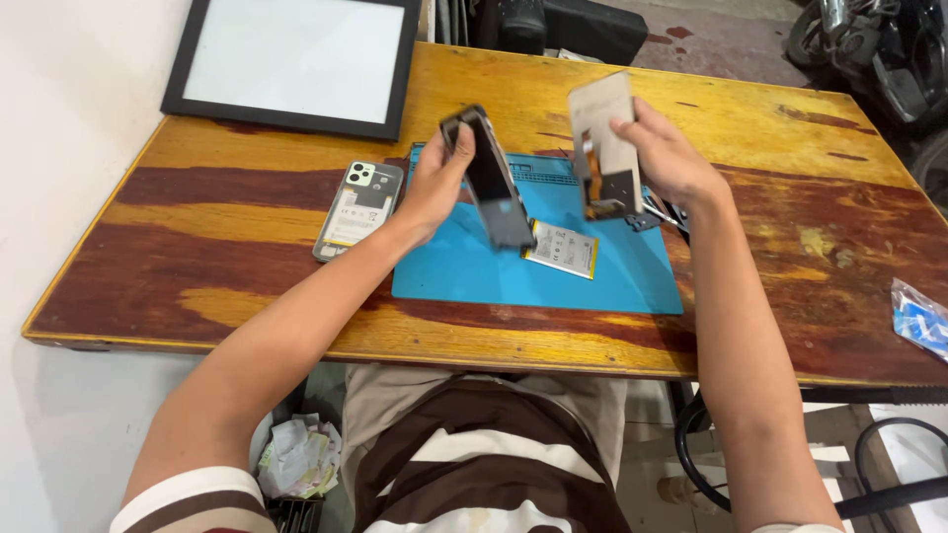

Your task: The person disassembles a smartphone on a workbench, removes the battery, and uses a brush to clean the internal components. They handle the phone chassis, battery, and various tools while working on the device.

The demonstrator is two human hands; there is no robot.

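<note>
My left hand (pixel 432 188) grips a dark phone frame (pixel 489 180), tilted upright above the blue work mat (pixel 464 271). In my right hand (pixel 664 158) is a flat grey phone display panel (pixel 603 146) with a ribbon cable on its back, raised over the mat's far right part. A phone battery (pixel 561 248) with a white label lies on the mat between the two hands. Some small tools (pixel 660 211) lie on the mat just under my right hand.
An opened phone (pixel 358 208) with its back cover off rests on the wooden table (pixel 247 217) left of the mat. A black-framed whiteboard (pixel 296 61) lies at the far left. A blue-and-white plastic packet (pixel 918 318) sits at the right edge.
</note>
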